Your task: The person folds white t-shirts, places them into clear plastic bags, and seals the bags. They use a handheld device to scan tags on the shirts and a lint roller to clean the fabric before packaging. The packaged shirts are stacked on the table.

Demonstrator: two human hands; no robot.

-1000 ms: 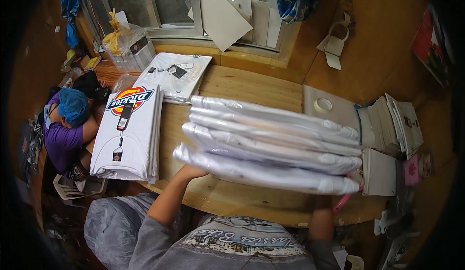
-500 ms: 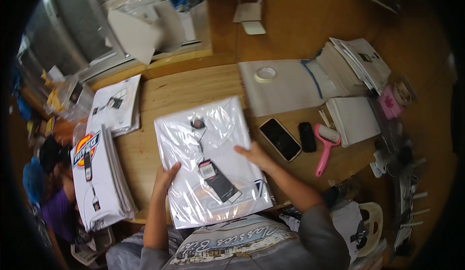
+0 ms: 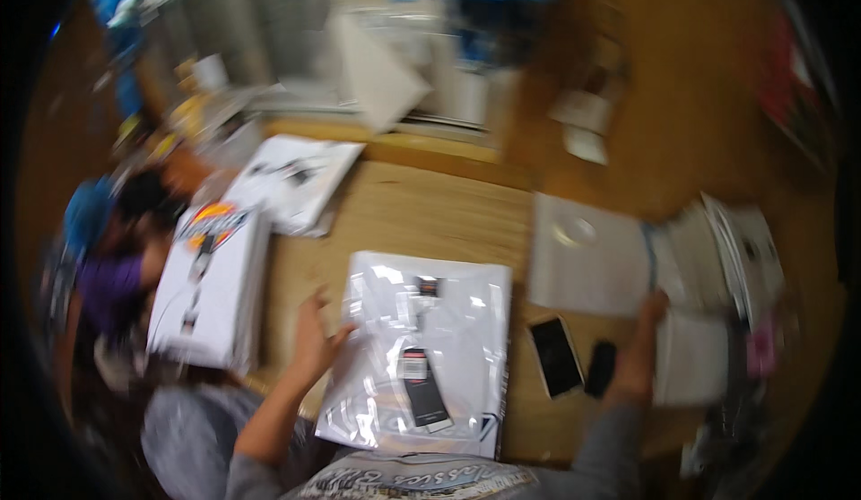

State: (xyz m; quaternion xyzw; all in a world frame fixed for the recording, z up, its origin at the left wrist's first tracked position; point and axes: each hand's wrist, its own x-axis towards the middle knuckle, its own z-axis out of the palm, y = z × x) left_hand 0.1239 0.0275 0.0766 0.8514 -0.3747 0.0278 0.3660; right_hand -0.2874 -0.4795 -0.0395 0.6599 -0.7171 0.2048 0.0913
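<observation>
A white shirt folded in a clear plastic bag (image 3: 439, 321) lies flat on the wooden table before me. Its dark hang tag (image 3: 426, 392) shows through the shiny film. My left hand (image 3: 316, 343) is beside the bag's left edge, fingers spread, the thumb at or very near the film. Over to the right, my right hand (image 3: 639, 356) is stretched out at the near edge of a flat pile of clear plastic sleeves (image 3: 583, 285). Its fingers are smeared by motion, so their grip does not show. A dark phone (image 3: 556, 356) and a small black object (image 3: 601, 370) lie left of that wrist.
Bagged white shirts form a stack (image 3: 202, 303) at the left, with another bagged shirt (image 3: 291, 182) behind it. A tape roll (image 3: 574, 229) rests on the sleeves. White packets (image 3: 695, 356) are at the right. Someone in purple (image 3: 108, 289) is at the far left.
My right hand has let go of the bagged shirt and moved right to the sleeves. The bag now lies flatter on the table, and the left hand's fingers have opened. The view has shifted.
</observation>
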